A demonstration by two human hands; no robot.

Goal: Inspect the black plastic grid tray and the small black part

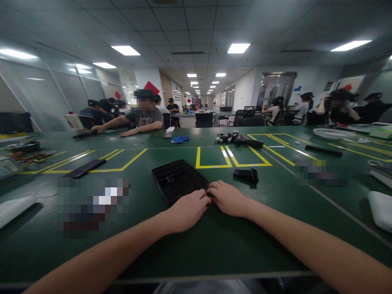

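Note:
A black rectangular case or tray (177, 179) with raised ribs and a small square piece inside it lies on the green table in front of me. My left hand (188, 208) is at its near right corner, fingers bent and closed. Just to the right, my right hand (228, 198) has its fingers curled down, fingertips meeting those of the left. Whatever is between the fingertips is too small or hidden to make out. Beyond my right hand lies a black strap-like piece with a buckle shape (246, 175).
Yellow tape outlines (214, 166) mark the green table (196, 253). Farther back are a blue glove (180, 139), bundled cables (227, 136) and a black cylinder (249, 143). A dark flat bar (85, 168) lies left; a white device (381, 210) stands right. Across the table, a person (147, 116) leans on it.

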